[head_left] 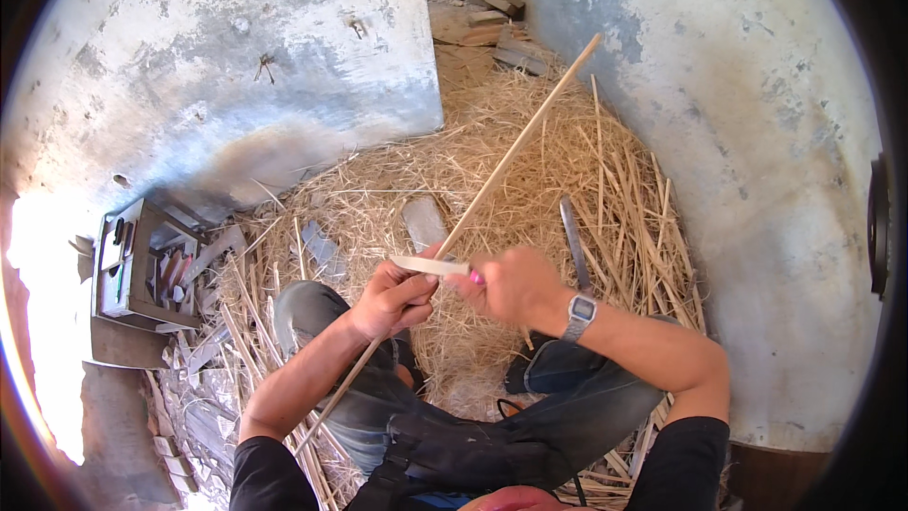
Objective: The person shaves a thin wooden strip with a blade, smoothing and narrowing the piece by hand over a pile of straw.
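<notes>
A long, thin strip of pale wood or bamboo (518, 149) runs slantwise across my lap, from beside my left knee up toward the far right. My left hand (392, 299) is closed around it near its middle. In my right hand (514, 286) is a knife (430, 266) with a pink handle, most of which the fingers hide. Its pale blade lies across the strip, with the tip over my left fingers. The right hand is slightly blurred.
Straw-like shavings (378, 167) cover the floor. A long dark metal blade (573, 241) lies to the right, near a pile of split strips (629, 218). A flat grey block (425, 224) sits ahead. At left stands a small wooden cabinet (123, 270); worn walls (757, 132) enclose the space.
</notes>
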